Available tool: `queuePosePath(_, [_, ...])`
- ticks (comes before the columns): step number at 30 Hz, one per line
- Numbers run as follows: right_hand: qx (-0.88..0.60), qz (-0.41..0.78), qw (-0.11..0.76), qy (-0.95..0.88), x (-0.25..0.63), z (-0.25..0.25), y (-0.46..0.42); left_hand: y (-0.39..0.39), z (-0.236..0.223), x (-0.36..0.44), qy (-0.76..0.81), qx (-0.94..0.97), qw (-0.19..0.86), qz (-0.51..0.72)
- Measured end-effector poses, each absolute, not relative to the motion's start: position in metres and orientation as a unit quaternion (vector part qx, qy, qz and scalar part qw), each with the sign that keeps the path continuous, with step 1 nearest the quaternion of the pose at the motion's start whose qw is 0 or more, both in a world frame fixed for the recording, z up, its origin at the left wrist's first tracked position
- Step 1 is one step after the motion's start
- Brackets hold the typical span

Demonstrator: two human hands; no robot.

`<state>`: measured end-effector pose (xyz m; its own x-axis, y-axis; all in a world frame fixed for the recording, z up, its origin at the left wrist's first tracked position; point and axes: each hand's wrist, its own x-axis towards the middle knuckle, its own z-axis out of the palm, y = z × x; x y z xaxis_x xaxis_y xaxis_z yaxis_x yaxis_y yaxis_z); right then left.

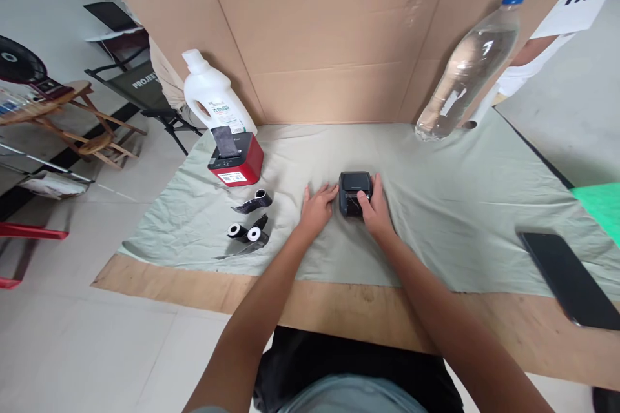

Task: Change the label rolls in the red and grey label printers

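A small black device, apparently a portable printer [356,181], lies on the cloth in front of me. My right hand [379,214] grips its right side, with the thumb on its lower front part and the fingers along the edge. On the other side, my left hand [317,208] rests on the cloth with fingers stretched out, the fingertips at or just beside the device's left edge. To the left stand a red and black printer [248,160] with a dark strip rising from its top, and several small black rolls [254,234] with white cores and loose tails.
A cardboard panel [334,51] closes off the back. Before it stand a white jug [216,93] and a large clear bottle [467,71] with a blue cap. A dark phone [571,277] lies at the right front. Other people are partly visible behind the panel.
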<state>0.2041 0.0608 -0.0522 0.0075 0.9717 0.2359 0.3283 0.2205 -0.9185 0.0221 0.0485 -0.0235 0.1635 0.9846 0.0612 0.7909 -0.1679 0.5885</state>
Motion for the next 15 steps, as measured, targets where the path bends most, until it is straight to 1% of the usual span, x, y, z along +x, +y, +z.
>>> queuePosePath(8, [-0.521, 0.351, 0.464, -0.625, 0.2057, -0.0513, 0.0599, 0.0498, -0.0222, 0.0208, 0.603, 0.735, 0.217, 0.221])
queuePosePath(15, [-0.496, 0.369, 0.488, -0.617, 0.2063, -0.0532, 0.0587, 0.0507, -0.0247, 0.0197, 0.599, 0.742, 0.205, 0.22])
